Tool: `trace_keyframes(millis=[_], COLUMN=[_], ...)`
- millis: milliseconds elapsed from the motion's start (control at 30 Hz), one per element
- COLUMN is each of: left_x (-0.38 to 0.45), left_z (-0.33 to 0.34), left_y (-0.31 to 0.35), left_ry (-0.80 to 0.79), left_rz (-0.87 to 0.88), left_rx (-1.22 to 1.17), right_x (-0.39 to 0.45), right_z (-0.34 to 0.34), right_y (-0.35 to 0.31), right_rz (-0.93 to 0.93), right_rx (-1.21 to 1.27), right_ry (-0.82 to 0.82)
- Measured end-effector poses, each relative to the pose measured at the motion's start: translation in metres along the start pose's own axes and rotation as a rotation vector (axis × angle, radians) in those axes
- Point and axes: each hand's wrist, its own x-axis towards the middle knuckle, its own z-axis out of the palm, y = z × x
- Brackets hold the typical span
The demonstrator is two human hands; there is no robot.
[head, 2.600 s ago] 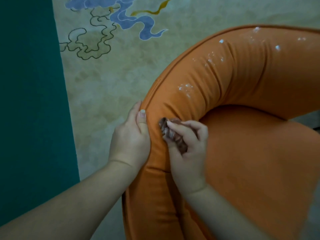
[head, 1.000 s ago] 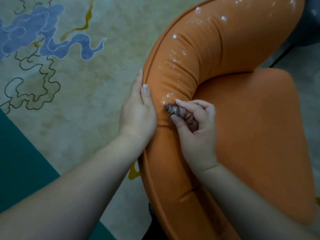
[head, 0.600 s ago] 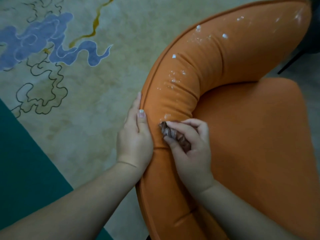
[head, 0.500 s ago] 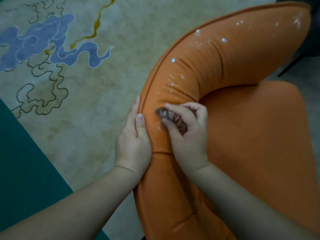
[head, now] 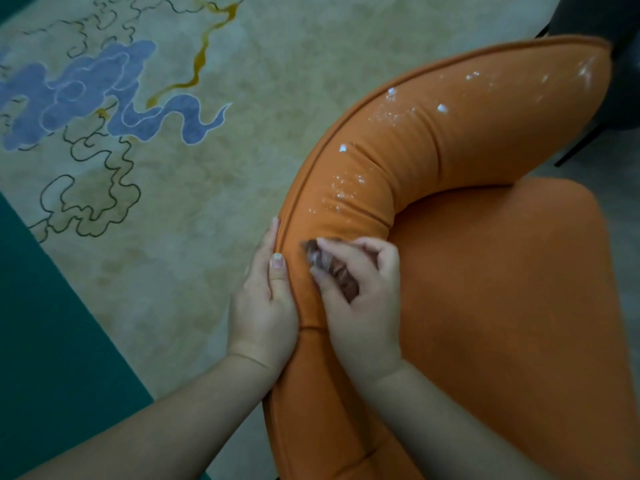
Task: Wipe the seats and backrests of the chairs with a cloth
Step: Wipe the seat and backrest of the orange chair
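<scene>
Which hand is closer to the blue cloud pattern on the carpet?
Left. The left hand rests on the backrest's outer edge, on the blue cloud pattern's side; the right hand with the cloth is further inward.

left hand (head: 263, 306): bare, no sleeve, pale-tipped thumbnail | right hand (head: 360, 299): bare, forearm unsleeved, no jewellery
</scene>
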Motion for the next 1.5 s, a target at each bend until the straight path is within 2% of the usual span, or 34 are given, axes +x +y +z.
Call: trace_keyframes(millis=[100,200,333,500,567,733,933,1000,1133,1333,1400,1500], left_x=[0.000,0.000,0.001,-0.001,0.000,-0.001,-0.003,-0.004,-0.005,-0.004,-0.004,-0.005], left_z=[-0.001,-0.002,-0.001,-0.002,0.000,0.001,0.000,0.000,0.000,-0.001,-0.001,0.000], left_y=[0.000,-0.001,-0.002,0.001,0.001,-0.001,0.006,0.009,0.010,0.009,0.009,0.008], left_ry=[-0.017,-0.007,0.010,0.017,0.015,-0.009,-0.029,-0.049,-0.039,-0.066,-0.077,-0.078], left_rz=[-0.033,-0.019,0.000,-0.013,-0.011,-0.011,0.054,0.072,0.080,0.064,0.061,0.064], left_rx=[-0.016,-0.021,-0.028,-0.007,0.011,0.051,0.220,0.278,0.298,0.263,0.258,0.250], right_x=[-0.042,-0.016,0.014,-0.042,-0.019,0.053,-0.003,0.020,0.067,0.011,0.030,0.078], right_z=[-0.010,-0.006,0.004,-0.010,-0.007,0.016,0.001,0.003,0.015,0.005,0.005,0.014], right_y=[-0.003,-0.001,0.002,0.009,0.012,0.008,0.011,0.011,0.011,0.020,0.019,0.015], right_rz=[-0.106,-0.172,-0.101,-0.154,-0.184,-0.076,-0.113,-0.121,-0.074,-0.134,-0.154,-0.095], right_rx=[-0.007,-0.064,-0.064,-0.021,-0.064,-0.099,-0.038,-0.082,-0.123,-0.070,-0.104,-0.168], right_ry=[-0.088,-0.099,0.009,-0.046,-0.054,0.130,0.035,0.039,0.144,0.071,0.071,0.172])
